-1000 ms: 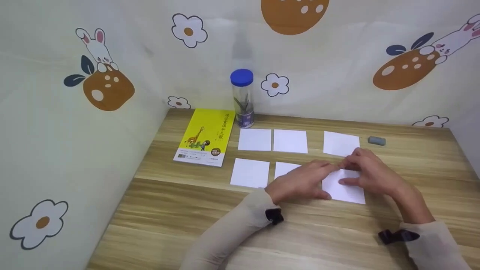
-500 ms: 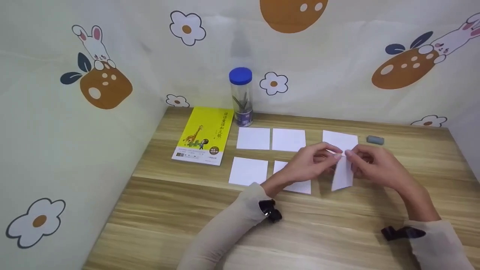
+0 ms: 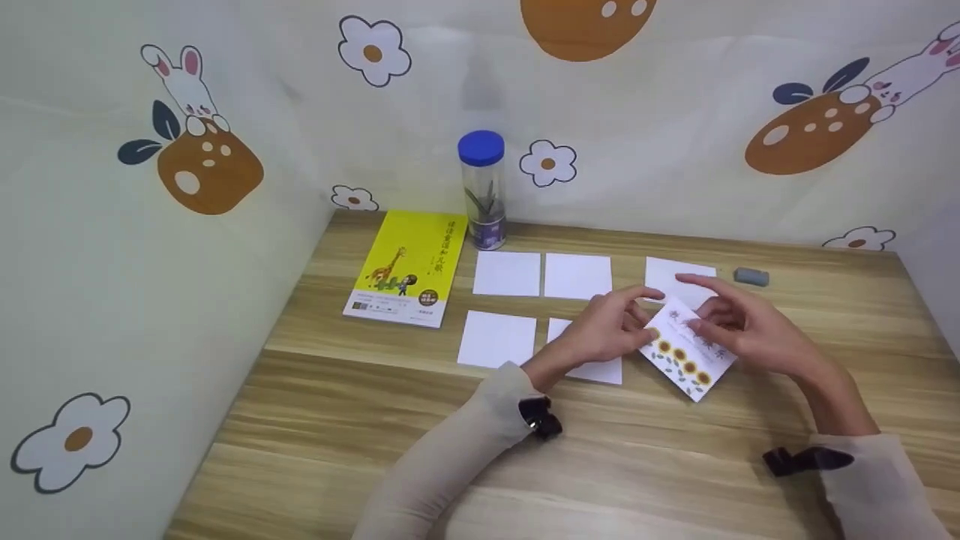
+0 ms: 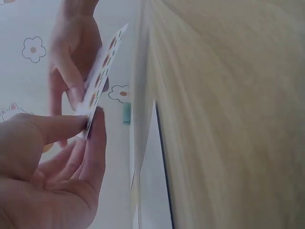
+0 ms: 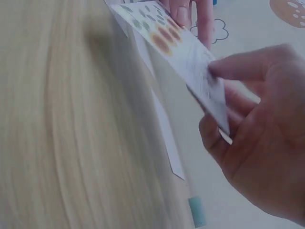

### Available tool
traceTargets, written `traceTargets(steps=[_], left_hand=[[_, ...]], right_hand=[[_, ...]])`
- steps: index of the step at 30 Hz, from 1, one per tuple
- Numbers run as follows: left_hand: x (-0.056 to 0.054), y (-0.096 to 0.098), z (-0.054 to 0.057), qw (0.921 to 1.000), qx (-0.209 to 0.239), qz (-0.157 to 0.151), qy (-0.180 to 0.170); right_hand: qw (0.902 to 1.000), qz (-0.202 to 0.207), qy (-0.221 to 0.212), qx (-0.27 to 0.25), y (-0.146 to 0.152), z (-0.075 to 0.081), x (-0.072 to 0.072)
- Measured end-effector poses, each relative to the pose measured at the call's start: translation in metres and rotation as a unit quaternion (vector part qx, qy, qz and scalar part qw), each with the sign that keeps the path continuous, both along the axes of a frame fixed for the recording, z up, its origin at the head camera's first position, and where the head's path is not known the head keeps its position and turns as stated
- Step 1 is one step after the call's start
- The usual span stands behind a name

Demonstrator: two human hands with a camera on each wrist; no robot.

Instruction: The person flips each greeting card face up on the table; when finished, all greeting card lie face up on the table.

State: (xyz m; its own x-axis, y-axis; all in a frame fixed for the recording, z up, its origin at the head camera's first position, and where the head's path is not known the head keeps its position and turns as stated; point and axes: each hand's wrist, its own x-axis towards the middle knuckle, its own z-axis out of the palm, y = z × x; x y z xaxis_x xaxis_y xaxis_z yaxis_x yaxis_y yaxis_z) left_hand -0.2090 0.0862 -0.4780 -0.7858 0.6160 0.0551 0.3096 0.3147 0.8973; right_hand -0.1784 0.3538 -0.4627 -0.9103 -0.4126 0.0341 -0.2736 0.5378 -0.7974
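on the brown wood-grain table (image 3: 322, 427), the yellow rectangular paper book (image 3: 411, 262) lies leftmost, with the clear cylindrical blue-lidded jar (image 3: 482, 187) right of its far end. further right lie five white square paper cards (image 3: 578, 277), three behind, two before. the grey-blue oblong block (image 3: 751, 277) sits right of the back row. between left hand (image 3: 604, 326) and right hand (image 3: 757, 334) is a white square sunflower-printed card (image 3: 681, 358).

Forearms (image 3: 457, 457) extend forward, left hand (image 3: 606, 328) and right hand (image 3: 757, 334) near each other, fingers (image 4: 98, 148) pinching.
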Motion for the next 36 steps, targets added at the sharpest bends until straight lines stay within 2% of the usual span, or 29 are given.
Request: traceTargets(steps=[3, 6, 11, 14, 20, 25, 27, 32, 36], left_hand=[[0.001, -0.001, 0.0, 0.9997, -0.017, 0.015, -0.004], [0.002, -0.002, 0.0, 0.9988, -0.046, 0.012, 0.002], [0.004, -0.001, 0.0, 0.9891, -0.136, -0.049, 0.028], [0.005, 0.0, -0.001, 0.9822, -0.168, -0.072, 0.044], [0.007, 0.002, -0.004, 0.9758, -0.185, -0.076, 0.089], [0.01, 0.003, -0.005, 0.9673, -0.218, -0.069, 0.11], [0.011, 0.003, -0.004, 0.9664, -0.223, -0.068, 0.108], [0.009, -0.003, 0.003, 0.9673, -0.217, -0.077, 0.107], [0.003, -0.02, 0.013, 0.966, -0.222, -0.078, 0.108]], right_hand=[[0.9991, -0.008, -0.015, 0.039, 0.002, -0.003, -0.002], [0.9969, 0.001, -0.031, 0.072, 0.005, -0.008, -0.004], [0.995, 0.015, -0.019, 0.097, 0.01, -0.012, -0.006], [0.9939, 0.02, -0.004, 0.108, 0.011, -0.013, -0.006], [0.993, 0.028, 0.011, 0.115, 0.014, -0.015, -0.006], [0.9918, 0.021, 0.013, 0.125, 0.015, -0.016, -0.005], [0.9919, 0.019, 0.01, 0.125, 0.015, -0.015, -0.005], [0.9919, 0.018, 0.013, 0.125, 0.012, -0.013, -0.005], [0.9934, 0.01, 0.013, 0.113, -0.002, -0.011, -0.004]])
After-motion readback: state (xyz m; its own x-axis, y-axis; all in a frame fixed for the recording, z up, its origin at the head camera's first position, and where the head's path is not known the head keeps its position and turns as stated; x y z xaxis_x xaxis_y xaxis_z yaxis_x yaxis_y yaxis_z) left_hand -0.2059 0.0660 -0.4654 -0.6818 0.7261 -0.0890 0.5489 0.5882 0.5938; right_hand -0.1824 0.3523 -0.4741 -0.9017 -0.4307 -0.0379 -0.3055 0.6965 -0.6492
